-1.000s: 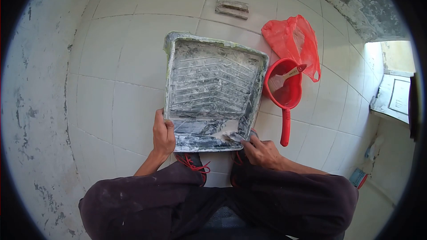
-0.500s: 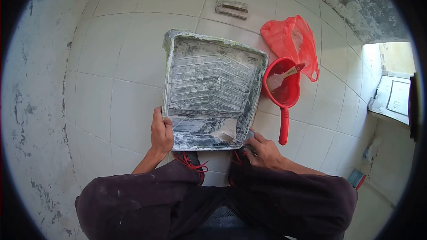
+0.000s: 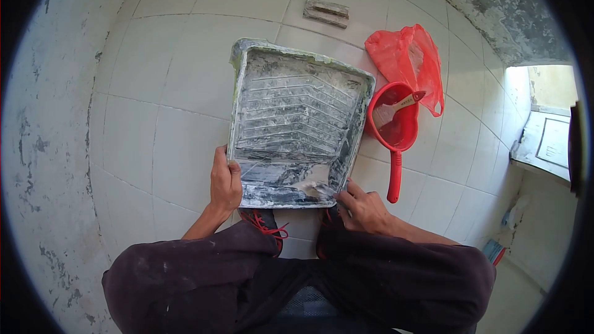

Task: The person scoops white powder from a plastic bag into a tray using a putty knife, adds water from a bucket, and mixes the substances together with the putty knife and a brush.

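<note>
A paint-crusted roller tray [image 3: 296,62] lies on the tiled floor in front of my knees. My left hand [image 3: 225,184] grips its near left corner. At the near right corner my right hand [image 3: 364,209] holds a small scraper [image 3: 323,190], whose blade rests in the white residue of the tray's well. My dark trousers and red-laced shoes [image 3: 266,226] show just below the tray.
A red scoop [image 3: 393,133] with a paintbrush [image 3: 396,107] in it lies right of the tray, a red plastic bag [image 3: 408,59] behind it. A small block [image 3: 326,12] sits farther back. Stained walls close in left and at the upper right.
My right hand with the scraper has worked back and forth by a small amount in the near right corner of the tray. My left hand and the tray have stayed put.
</note>
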A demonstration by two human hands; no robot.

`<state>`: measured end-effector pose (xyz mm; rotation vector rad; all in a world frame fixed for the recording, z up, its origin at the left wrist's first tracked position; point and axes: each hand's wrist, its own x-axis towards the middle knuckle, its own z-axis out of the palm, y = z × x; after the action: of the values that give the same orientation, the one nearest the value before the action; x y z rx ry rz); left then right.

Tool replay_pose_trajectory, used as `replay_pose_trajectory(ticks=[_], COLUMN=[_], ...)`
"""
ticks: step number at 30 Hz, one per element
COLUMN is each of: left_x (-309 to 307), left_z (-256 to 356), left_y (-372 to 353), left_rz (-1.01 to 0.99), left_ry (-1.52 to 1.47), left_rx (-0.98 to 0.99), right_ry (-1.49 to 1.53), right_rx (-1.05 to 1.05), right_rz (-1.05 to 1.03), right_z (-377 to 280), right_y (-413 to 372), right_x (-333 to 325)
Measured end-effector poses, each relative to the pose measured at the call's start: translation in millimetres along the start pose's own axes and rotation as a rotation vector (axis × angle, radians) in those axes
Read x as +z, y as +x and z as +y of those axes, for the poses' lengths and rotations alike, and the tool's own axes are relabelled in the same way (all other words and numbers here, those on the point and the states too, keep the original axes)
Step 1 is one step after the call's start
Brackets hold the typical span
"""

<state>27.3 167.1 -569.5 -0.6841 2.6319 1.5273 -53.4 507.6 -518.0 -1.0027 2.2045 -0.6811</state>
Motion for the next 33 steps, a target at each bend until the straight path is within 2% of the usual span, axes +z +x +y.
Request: replay_pose_trajectory(ticks=[2,4,10,13,17,20,23,28,31,33], left_x=[0.7,2.2,2.0,3.3,1.7,-0.2,1.5,1.5,2.9,0.7], left_z=[0.1,-2.7,-2.0,-3.7,-2.4,-0.1,0.1,-2.2,-1.7,-1.1], left_y=[1.6,2.0,1.5,1.4,2.5,0.4,1.1,1.7,2.0,0.4], left_rz=[0.009,0.012,0.008,0.017,0.002,-0.002,0.010,0.005,0.023,0.016], left_ry=[-0.009,-0.009,-0.018,-0.032,-0.004,0.002,-0.028,-0.014,0.006,0.015], left_rx=[0.032,0.040,0.041,0.049,0.040,0.045,0.042,0.039,0.053,0.052], right_ry=[-0.042,-0.150,0.034,-0.071,0.040,0.066,-0.037,0.228,0.092,0.015], right_rx=[0.020,0.054,0.072,0.148,0.109,0.167,0.253,0.212,0.249,0.198], right_rz=[0.007,-0.147,-0.005,-0.078,-0.076,-0.063,-0.132,0.022,0.059,0.002], right_z=[-4.2,-1.7,6.3,1.2,8.3,4.6,-1.6,17.4,5.3,-0.4], right_y=[0.6,-3.0,8.7,4.9,4.1,12.6,7.8,5.4,5.6,3.0], right_x=[-0.2,12.4,1.2,11.0,13.1,-0.4,6.6,21.0,2.9,-5.2])
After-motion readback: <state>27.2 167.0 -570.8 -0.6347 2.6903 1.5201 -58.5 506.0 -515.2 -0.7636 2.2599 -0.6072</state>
